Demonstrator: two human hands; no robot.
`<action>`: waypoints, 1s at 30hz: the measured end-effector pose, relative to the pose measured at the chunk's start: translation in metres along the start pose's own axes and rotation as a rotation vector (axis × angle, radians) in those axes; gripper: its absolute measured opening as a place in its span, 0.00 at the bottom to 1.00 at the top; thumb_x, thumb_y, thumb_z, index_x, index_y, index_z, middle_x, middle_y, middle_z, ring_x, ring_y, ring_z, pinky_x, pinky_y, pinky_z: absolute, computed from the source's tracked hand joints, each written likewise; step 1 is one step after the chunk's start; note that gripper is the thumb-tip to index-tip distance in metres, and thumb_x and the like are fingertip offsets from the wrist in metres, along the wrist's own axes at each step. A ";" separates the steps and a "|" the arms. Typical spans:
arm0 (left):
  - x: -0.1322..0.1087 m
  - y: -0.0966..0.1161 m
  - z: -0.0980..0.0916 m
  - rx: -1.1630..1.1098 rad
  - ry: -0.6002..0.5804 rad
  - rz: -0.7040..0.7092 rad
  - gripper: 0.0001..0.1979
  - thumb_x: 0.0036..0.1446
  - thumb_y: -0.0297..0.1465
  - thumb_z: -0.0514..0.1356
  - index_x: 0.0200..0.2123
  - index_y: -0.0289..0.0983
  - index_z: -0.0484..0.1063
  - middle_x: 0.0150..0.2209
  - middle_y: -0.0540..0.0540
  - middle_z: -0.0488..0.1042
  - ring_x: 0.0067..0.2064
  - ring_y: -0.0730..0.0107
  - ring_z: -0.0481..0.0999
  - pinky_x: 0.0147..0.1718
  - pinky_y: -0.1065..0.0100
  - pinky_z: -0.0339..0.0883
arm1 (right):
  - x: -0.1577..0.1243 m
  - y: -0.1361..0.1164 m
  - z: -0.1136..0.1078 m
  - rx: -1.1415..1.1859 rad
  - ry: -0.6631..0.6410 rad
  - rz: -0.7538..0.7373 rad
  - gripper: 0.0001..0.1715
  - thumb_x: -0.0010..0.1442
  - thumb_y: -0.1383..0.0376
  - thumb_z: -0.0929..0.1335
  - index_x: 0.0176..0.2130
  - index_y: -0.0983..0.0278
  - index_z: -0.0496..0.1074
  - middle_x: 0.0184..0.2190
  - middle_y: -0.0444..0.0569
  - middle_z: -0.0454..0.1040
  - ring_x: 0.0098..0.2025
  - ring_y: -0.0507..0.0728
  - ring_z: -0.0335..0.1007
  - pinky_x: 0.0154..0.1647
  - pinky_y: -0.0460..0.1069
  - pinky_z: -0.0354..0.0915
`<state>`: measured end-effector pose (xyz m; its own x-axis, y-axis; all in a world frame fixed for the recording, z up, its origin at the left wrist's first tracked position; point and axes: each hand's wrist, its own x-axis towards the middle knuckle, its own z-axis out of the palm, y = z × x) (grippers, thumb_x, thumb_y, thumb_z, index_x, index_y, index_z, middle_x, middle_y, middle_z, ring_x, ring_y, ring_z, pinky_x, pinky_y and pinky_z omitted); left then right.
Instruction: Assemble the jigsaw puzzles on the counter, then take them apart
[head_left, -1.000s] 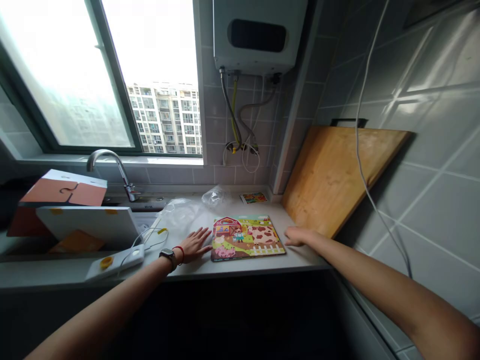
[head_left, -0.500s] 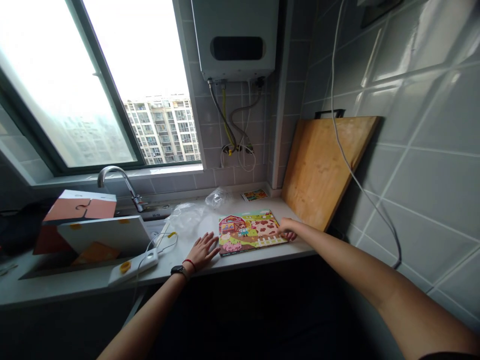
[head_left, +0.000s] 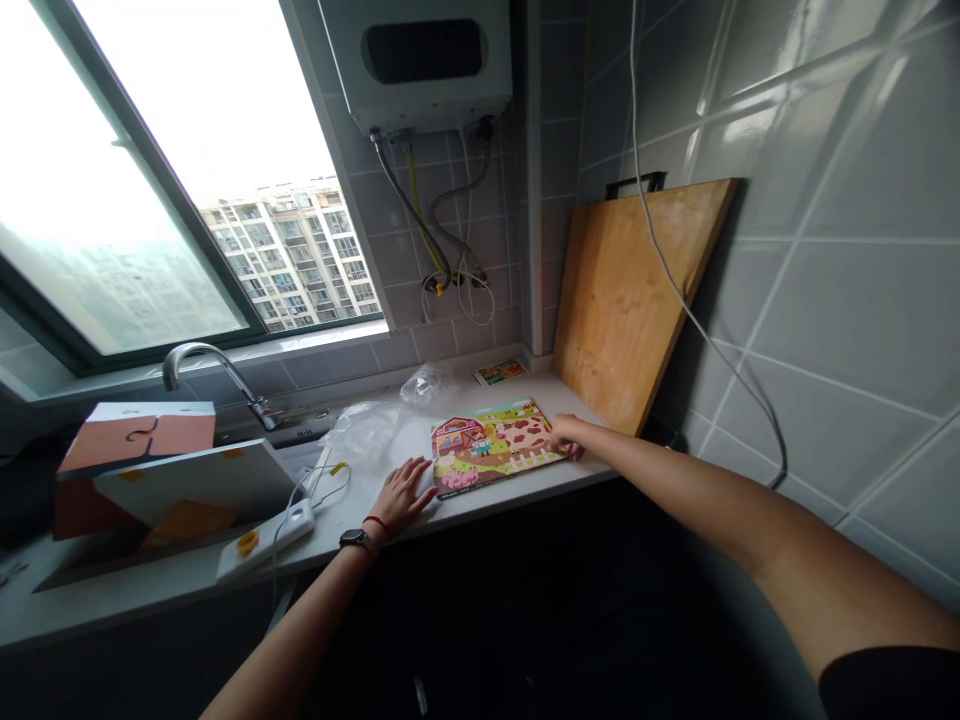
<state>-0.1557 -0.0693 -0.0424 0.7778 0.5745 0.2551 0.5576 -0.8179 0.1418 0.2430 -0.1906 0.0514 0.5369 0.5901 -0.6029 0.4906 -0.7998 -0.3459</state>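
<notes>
Touching the farm picture (head_left: 491,450), right fingers (head_left: 564,441) curl.

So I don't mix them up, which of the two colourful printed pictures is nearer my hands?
The large farm picture, lying between your left hand and right hand; the other, a smaller card, lies farther back by the wall.

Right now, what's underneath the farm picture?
The farm picture lies on the white counter, which shows beside it. Whatever is directly underneath is covered, so I can't tell.

The picture board (head_left: 496,452) pairs a red barn (head_left: 454,436) with 1 brown-patched cow (head_left: 528,434); the wristband (head_left: 379,523) is red.
</notes>
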 end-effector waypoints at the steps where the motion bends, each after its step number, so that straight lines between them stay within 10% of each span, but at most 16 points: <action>1: 0.000 0.000 -0.001 -0.002 0.004 0.007 0.29 0.70 0.47 0.52 0.67 0.39 0.64 0.68 0.36 0.66 0.69 0.47 0.65 0.65 0.46 0.62 | 0.000 -0.001 0.000 -0.009 0.001 0.027 0.25 0.48 0.66 0.81 0.43 0.72 0.73 0.30 0.56 0.80 0.27 0.64 0.81 0.26 0.54 0.77; 18: 0.000 0.003 -0.006 -0.018 0.028 0.039 0.30 0.66 0.50 0.57 0.64 0.38 0.68 0.64 0.36 0.71 0.67 0.45 0.68 0.63 0.46 0.66 | 0.002 -0.026 -0.006 0.122 -0.089 0.134 0.41 0.59 0.49 0.75 0.62 0.67 0.65 0.45 0.64 0.76 0.31 0.65 0.83 0.18 0.50 0.76; 30: 0.000 0.007 -0.011 -0.089 0.085 0.024 0.23 0.63 0.50 0.60 0.54 0.42 0.75 0.58 0.39 0.77 0.63 0.46 0.73 0.61 0.48 0.69 | 0.010 -0.034 -0.009 0.142 -0.116 0.194 0.38 0.62 0.45 0.72 0.57 0.70 0.66 0.40 0.65 0.77 0.25 0.60 0.79 0.16 0.49 0.73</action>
<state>-0.1554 -0.0753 -0.0312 0.7613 0.5526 0.3391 0.5080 -0.8334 0.2176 0.2379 -0.1570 0.0635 0.5253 0.4138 -0.7435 0.2806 -0.9091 -0.3078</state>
